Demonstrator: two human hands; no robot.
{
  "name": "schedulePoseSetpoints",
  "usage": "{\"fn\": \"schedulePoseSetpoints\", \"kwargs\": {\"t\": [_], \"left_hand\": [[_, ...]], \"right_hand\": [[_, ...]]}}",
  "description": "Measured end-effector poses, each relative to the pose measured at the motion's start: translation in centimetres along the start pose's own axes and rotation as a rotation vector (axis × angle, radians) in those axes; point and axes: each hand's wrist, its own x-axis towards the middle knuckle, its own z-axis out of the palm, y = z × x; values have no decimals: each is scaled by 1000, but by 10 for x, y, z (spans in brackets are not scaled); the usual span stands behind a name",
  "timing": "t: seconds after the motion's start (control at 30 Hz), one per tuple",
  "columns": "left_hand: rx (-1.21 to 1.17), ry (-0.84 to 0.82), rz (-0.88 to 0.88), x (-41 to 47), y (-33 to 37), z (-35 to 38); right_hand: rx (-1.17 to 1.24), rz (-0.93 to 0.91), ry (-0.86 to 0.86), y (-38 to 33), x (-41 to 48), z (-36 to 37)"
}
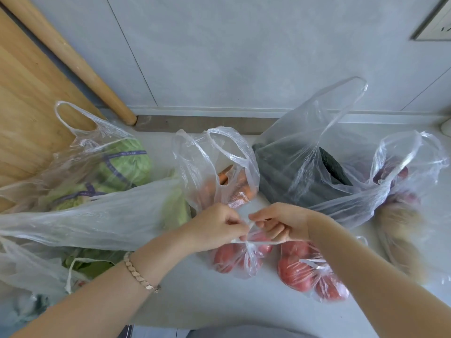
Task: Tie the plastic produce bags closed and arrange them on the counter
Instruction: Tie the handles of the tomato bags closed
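Both forearms reach in from the bottom edge and meet over the middle of the counter (195,301). On the left wrist sits a bracelet (139,274) of flat gold links. That arm angles up and to the right, wrist slightly bent, and the left hand (217,225) is curled with thumb and fingertips pinching a twisted handle strand of the tomato bag (240,257). From the lower right the other arm comes in more steeply; the right hand (280,222) is turned palm down, knuckles up, fingers hooked around the bag's other strand and pulling it sideways. Both strands cross between the two hands just above the gathered neck of the bag (whether a knot is already formed there I cannot tell).

This bag rests on the counter directly under the hands, holding red tomatoes. Just to its right lies a second tomato bag (314,276), its neck already knotted.

Behind the hands stands an open carrot bag (219,172), handles up. Left of it, a cabbage bag (109,172) leans against a wooden board (26,106), with a rolling pin (70,59) propped beside it against the wall. More loose plastic with leafy greens spreads across the lower left. To the right of the carrots stands a cucumber bag (305,174), one handle loop raised, and beyond it an open bag of dark red produce (400,172).
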Motion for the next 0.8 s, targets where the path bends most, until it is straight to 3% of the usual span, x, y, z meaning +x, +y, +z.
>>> {"fn": "schedulePoseSetpoints", "kwargs": {"t": [0.07,0.17,0.3,0.37,0.47,0.57,0.63,0.8], "left_hand": [[325,-1,102,-2,3,-5],[610,-7,216,-11,-13,-1],[690,-150,220,-11,-70,17],[641,-106,169,-8,-89,24],[608,238,195,-2,-100,29],[759,207,23,7,-91,38],[835,143,-50,15,-88,45],[914,140,-75,28,-91,62]], "right_hand": [[-87,-22,24,-9,-3,-4],[-98,-27,134,-4,5,-10],[60,78,302,31,34,-15],[60,20,471,42,42,-11],[-365,-266,646,44,33,0],[-1044,-360,521,55,29,13],[-1451,-480,657,72,41,20],[-1540,-335,738,97,68,20]]}}
